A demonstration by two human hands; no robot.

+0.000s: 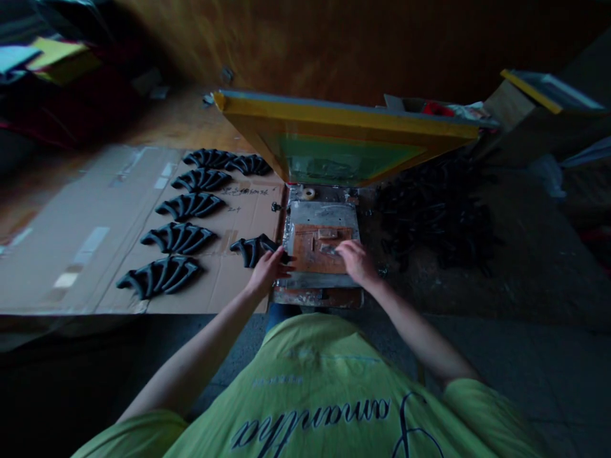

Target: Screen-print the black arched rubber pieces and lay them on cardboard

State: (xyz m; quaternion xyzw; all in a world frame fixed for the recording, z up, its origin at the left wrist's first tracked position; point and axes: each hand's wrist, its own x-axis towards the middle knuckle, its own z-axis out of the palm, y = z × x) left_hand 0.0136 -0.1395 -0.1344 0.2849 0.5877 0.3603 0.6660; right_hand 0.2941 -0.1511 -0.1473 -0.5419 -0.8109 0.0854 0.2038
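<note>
My left hand (273, 267) is at the left edge of the base plate (324, 213), beside a short row of black curved parts (251, 250) on the cardboard; its fingers are spread and it partly covers the last part. My right hand (356, 259) is over the right side of the reddish-brown board (305, 251), fingers drawn together near a small block; what they hold, if anything, is too small to make out. Behind the plate a yellow-edged screen frame (353, 152) stands tilted up.
Several fanned rows of black parts (179, 238) lie on the cardboard sheet (109, 222) at the left. A dark heap of black parts (439, 216) is at the right. A tape roll (309, 193) sits below the screen. Boxes stand at the back right.
</note>
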